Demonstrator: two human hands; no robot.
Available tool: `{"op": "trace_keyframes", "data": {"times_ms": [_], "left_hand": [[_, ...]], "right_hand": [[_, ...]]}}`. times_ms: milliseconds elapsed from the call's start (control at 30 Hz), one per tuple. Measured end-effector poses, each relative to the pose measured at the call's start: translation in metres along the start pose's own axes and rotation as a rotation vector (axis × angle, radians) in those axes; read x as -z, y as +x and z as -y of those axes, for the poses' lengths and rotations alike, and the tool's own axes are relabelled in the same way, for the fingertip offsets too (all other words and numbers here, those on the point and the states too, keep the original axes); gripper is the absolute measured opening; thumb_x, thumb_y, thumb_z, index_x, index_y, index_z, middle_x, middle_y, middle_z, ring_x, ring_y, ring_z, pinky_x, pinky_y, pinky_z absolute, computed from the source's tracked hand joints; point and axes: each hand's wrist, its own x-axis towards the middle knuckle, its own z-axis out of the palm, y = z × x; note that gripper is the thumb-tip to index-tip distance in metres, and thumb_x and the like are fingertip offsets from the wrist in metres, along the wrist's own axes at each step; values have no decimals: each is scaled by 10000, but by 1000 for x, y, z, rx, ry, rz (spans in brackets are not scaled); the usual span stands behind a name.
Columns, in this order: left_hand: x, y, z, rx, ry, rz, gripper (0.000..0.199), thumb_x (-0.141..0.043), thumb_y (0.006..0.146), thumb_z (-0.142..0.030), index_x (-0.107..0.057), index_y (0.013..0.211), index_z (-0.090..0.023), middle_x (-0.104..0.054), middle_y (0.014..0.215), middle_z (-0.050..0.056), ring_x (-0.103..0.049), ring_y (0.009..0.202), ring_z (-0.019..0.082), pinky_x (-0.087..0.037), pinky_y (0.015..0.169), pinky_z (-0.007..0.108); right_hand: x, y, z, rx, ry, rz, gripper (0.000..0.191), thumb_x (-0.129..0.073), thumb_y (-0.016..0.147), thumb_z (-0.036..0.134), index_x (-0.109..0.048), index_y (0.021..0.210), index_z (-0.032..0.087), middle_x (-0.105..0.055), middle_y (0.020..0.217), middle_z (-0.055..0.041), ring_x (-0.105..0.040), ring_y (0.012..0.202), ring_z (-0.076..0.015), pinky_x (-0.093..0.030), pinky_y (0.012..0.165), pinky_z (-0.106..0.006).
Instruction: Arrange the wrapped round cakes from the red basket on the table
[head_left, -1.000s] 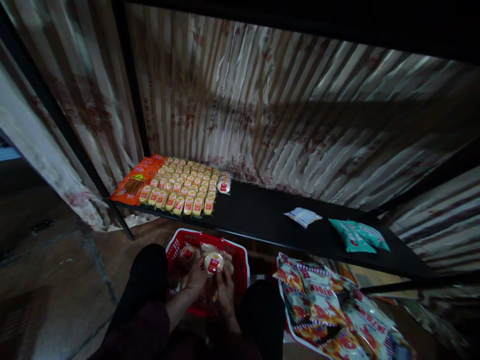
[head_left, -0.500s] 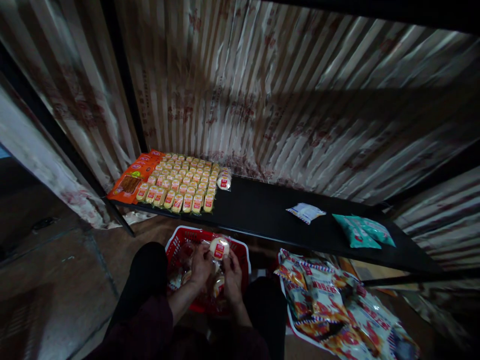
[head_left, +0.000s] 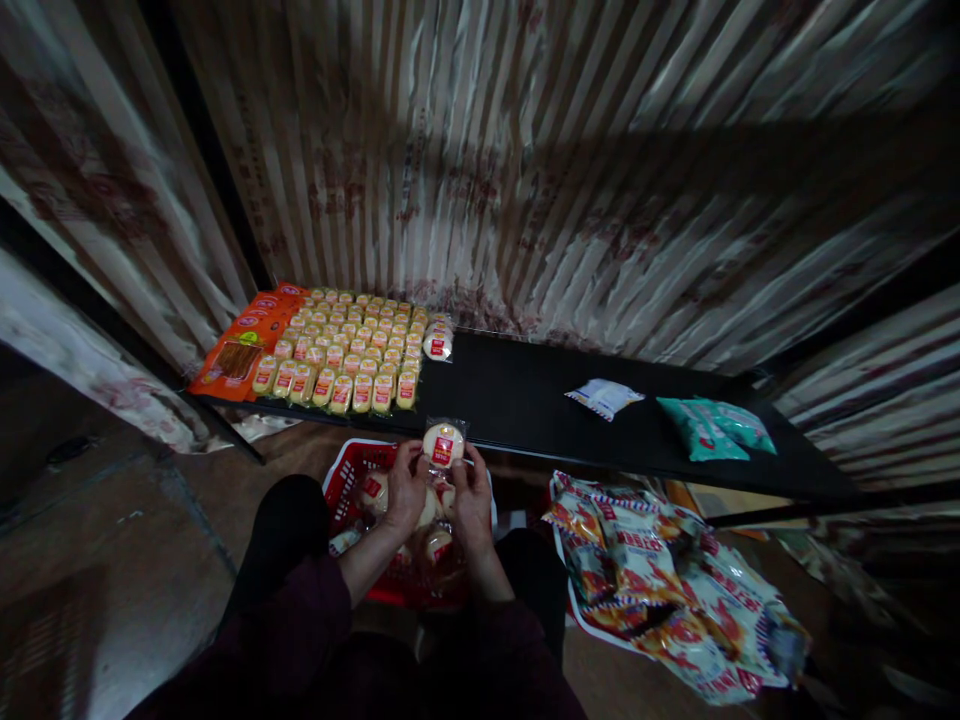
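Between my two hands is a round white cake in a clear wrapper with a red label [head_left: 443, 446]. My left hand [head_left: 407, 487] pinches its left side, and my right hand [head_left: 471, 498] grips its right side. Both are above a red basket with a white rim [head_left: 346, 470], which holds several more round wrapped cakes [head_left: 439, 545]. On the black shelf [head_left: 502, 395] ahead, round wrapped cakes [head_left: 438, 343] lie at the right end of rows of small oval packaged cakes [head_left: 341, 360].
An orange snack bag [head_left: 244, 345] lies at the shelf's left end. To the right on it are a white packet [head_left: 604, 397] and teal packets [head_left: 709, 430]. A second basket [head_left: 581, 610] by my right knee is heaped with snack bags [head_left: 645, 560]. Patterned sheeting [head_left: 480, 180] hangs behind.
Both hands have lifted the wrapped cake up and forward, from over the basket to near the shelf's front edge. The view has shifted slightly.
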Motion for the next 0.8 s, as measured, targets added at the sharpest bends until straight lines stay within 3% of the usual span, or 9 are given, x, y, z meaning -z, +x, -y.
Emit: {"op": "trace_keyframes", "data": {"times_ms": [133, 333, 467, 633, 800], "left_hand": [[-5, 6, -6, -12, 28, -26, 184, -477, 817, -163, -543, 988, -184, -652, 946, 62, -615, 874, 161, -482, 814, 279], [-13, 22, -16, -40, 99, -49, 282, -485, 789, -103, -619, 1022, -189, -652, 1066, 67, -581, 1024, 192, -421, 979, 337], [-22, 38, -23, -70, 156, -68, 317, -469, 793, -89, -651, 1040, -168, -638, 1102, 100, -574, 1043, 211, -422, 987, 348], [-36, 57, -23, -24, 90, -51, 415, -467, 777, -58, -596, 1159, -158, -624, 1164, 107, -579, 1080, 195, -435, 997, 342], [-48, 73, -24, -101, 141, -62, 467, -472, 755, -45, -568, 1191, -180, -616, 1213, 82, -549, 1163, 190, -404, 1047, 362]], "right_hand": [[-2, 13, 10, 80, -83, -6, 553, -590, 780, 458, -534, 1258, 185, -690, 1086, -90, -648, 908, -208, -527, 775, -311], [-4, 35, 20, 96, -71, 31, 578, -626, 748, 460, -529, 1248, 187, -701, 1051, -79, -648, 948, -217, -512, 848, -348], [-6, 54, 24, 104, -63, 34, 589, -659, 712, 452, -539, 1218, 175, -702, 1013, -84, -650, 923, -215, -509, 851, -357], [-11, 81, 25, 147, -128, -4, 576, -649, 701, 450, -546, 1192, 166, -699, 998, -83, -648, 909, -215, -501, 861, -377], [-18, 105, 24, 181, -210, -6, 560, -609, 726, 423, -530, 1221, 173, -695, 1008, -80, -649, 928, -215, -499, 863, -383]]}}
